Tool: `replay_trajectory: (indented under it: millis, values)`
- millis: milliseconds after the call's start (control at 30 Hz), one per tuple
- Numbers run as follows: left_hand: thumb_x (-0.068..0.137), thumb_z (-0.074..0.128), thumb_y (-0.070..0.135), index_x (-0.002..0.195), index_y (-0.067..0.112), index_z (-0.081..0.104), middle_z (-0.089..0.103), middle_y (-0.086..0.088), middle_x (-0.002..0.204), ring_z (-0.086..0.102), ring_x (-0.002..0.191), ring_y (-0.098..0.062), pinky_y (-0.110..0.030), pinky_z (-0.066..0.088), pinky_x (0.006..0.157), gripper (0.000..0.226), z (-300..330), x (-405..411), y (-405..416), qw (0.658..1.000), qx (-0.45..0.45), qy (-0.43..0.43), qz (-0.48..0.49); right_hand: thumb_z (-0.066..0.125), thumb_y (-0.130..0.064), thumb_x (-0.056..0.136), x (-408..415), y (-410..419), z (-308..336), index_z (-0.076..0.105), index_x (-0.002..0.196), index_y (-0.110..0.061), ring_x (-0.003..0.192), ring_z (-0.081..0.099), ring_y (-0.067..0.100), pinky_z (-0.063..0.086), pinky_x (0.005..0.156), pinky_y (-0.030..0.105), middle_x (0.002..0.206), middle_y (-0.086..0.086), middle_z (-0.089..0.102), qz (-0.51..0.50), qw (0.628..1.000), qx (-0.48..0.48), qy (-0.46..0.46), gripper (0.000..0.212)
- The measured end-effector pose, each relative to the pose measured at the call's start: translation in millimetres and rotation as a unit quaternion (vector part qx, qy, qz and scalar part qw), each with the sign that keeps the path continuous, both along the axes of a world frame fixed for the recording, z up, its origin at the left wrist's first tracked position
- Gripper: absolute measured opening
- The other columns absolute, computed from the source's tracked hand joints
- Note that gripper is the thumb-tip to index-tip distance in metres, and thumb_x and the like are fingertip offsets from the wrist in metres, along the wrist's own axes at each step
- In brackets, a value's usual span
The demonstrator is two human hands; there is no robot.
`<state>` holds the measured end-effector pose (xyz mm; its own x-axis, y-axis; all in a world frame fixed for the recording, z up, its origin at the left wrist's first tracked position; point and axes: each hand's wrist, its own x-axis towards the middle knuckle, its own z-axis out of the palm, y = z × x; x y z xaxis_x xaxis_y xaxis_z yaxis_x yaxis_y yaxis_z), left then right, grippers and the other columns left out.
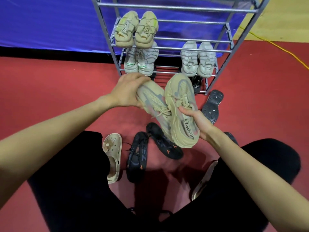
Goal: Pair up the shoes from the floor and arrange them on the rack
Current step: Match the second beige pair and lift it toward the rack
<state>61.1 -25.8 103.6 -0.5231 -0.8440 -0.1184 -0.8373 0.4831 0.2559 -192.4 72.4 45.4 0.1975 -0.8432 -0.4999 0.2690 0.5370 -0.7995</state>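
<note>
Now I hold the tan sneakers (pixel 168 106) together above the floor (pixel 66 91), before the rack (pixel 222 47)'s front edge: left hand (pixel 128 92) grip wrapped round one toe, right hand (pixel 197 121) grip pinching the other's collar. They look light, soft-topped, stiff-soled; soles seem the surest hold.

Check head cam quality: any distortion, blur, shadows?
Head view: wide-angle bend bows the rack rails and stretches the forearms; slight softness overall, yet lettering on the right hand sneaker reads; soft shadow on the red floor between the knees.
</note>
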Motion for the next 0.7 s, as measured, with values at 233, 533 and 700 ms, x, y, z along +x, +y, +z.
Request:
replay_trajectory:
  millis: [233,533,700]
  values:
    - [0.081,0.065,0.05,0.098,0.017,0.052,0.059,0.006,0.099,0.057,0.098,-0.014,-0.029,0.048,0.085,0.039,-15,-45,71,0.87,0.249,0.328,0.272,0.068,-0.021,0.085,15,-12,9,0.06,0.127,-0.009,0.107,0.069,0.026,0.049,0.104,0.047,0.117,0.009,0.072,-0.142,0.988,-0.043,0.046,0.045]
    - [0.082,0.063,0.051,0.049,0.014,0.044,0.039,0.003,0.052,0.04,0.053,-0.006,-0.021,0.031,0.059,0.053,-20,-60,78,0.889,0.258,0.329,0.187,0.06,-0.04,0.087,39,-8,17,0.062,0.126,-0.015,0.119,0.063,0.028,0.043,0.108,0.048,0.126,0.01,0.067,-0.132,0.989,-0.066,0.028,0.047]
    - [0.094,0.05,0.042,0.062,0.008,0.047,0.039,-0.005,0.062,0.037,0.06,-0.013,-0.028,0.028,0.06,0.047,-25,-53,76,0.881,0.242,0.352,0.201,0.02,-0.059,0.097,40,-3,23,0.056,0.13,-0.013,0.125,0.057,0.031,0.043,0.109,0.046,0.132,0.017,0.061,-0.162,0.985,-0.051,-0.026,0.067]
